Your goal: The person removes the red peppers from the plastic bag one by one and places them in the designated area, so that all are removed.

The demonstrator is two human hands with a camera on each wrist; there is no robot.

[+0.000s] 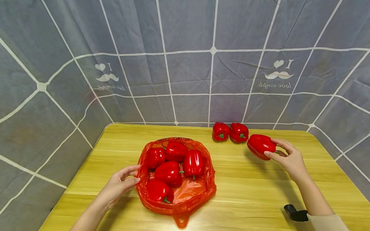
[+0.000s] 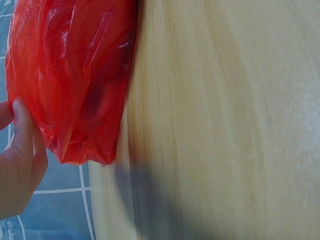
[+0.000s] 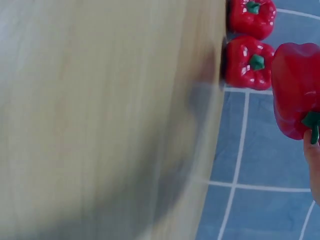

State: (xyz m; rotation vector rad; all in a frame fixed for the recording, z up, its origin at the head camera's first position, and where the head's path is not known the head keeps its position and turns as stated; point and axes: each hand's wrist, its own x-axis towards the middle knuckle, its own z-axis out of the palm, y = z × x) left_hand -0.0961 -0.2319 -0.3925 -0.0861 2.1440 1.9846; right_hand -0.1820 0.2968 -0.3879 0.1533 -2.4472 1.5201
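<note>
On the table, an orange-red plastic bag (image 1: 190, 192) lies with its mouth spread wide and several red bell peppers (image 1: 168, 173) inside. At the bag's left rim, my left hand (image 1: 119, 183) pinches the plastic between thumb and fingers; the left wrist view shows the thumb (image 2: 22, 125) against the bag's side (image 2: 70, 80). Off to the right, my right hand (image 1: 289, 160) grips a red bell pepper (image 1: 261, 146) by its stem end, held above the table. Part of this hand falls outside the right wrist view, where the held pepper (image 3: 297, 90) shows its green stem.
Two more red bell peppers (image 1: 221, 132) (image 1: 239, 132) sit side by side at the table's back edge, left of the held one. A grey curtain with white lines (image 1: 190, 77) hangs behind the wooden table (image 1: 240, 199). A black strap piece (image 1: 295, 213) is at the right wrist.
</note>
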